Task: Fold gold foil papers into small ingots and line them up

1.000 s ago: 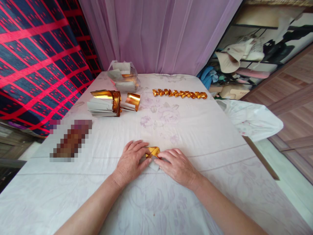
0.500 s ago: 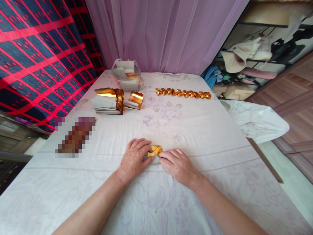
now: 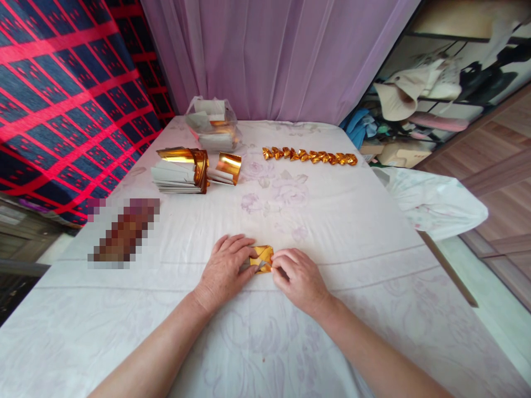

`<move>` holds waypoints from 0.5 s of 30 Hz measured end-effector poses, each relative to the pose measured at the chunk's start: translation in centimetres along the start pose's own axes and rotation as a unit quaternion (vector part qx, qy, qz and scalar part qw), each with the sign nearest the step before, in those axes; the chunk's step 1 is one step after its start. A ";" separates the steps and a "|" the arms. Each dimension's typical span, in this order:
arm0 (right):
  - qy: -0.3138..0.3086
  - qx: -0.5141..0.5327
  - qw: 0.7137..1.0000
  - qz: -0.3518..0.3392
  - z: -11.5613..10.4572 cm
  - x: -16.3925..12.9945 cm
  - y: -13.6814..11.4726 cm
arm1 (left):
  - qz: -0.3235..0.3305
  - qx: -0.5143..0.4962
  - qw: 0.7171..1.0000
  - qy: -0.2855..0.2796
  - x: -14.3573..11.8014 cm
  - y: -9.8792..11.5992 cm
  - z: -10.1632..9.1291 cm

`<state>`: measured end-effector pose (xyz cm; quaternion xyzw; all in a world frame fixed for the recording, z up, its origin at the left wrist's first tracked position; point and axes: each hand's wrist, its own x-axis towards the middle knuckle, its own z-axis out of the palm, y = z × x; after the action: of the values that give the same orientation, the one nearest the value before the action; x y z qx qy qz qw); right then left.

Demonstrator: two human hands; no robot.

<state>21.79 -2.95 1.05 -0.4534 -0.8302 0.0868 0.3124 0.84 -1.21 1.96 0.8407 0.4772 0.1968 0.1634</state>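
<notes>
A small piece of gold foil paper [image 3: 263, 255], partly folded, lies on the cloth in front of me. My left hand [image 3: 228, 262] rests over its left end, with fingers and thumb holding it down. At the right edge, my right hand [image 3: 299, 275] pinches the paper between thumb and fingertips. Some of the sheet is hidden under the left fingers. Farther back stands a fanned stack of gold foil sheets [image 3: 176, 171], with a smaller curled bundle of sheets [image 3: 226, 167] beside it. A row of folded gold foil pieces [image 3: 309, 156] lies at the back right.
A clear plastic bag with more sheets [image 3: 213, 124] sits at the back left. A blurred-out brown item [image 3: 124, 229] lies on the left. The table's floral cloth [image 3: 265, 337] reaches to a purple curtain [image 3: 282, 61]. A shelf with a cap [image 3: 396, 99] is on the right.
The paper's right end has been folded flat, showing crossing creases. My right hand has shifted from pressing on its lower right corner to pinching its right edge. The left hand stays in place.
</notes>
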 end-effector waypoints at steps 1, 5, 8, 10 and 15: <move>0.003 -0.003 1.000 0.004 0.1 0.0 0.0 | 0.002 0.000 1.000 0.000 0.0 0.0 0.0; 0.013 -0.014 1.000 0.014 0.3 0.0 -0.1 | 0.011 0.001 1.000 0.001 -0.1 -0.1 -0.1; 0.012 -0.017 1.000 0.016 0.3 0.1 -0.1 | 0.018 -0.001 1.000 0.002 -0.1 -0.1 -0.2; 0.011 -0.018 1.000 0.017 0.3 0.1 -0.2 | 0.017 0.001 1.000 0.001 -0.1 -0.1 -0.1; 0.009 -0.017 1.000 0.018 0.3 0.1 -0.3 | 0.010 0.004 1.000 0.001 -0.1 0.0 0.0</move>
<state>21.38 -2.97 0.98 -0.4744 -0.8203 0.0740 0.3109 0.75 -1.28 1.97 0.8459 0.4700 0.1969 0.1576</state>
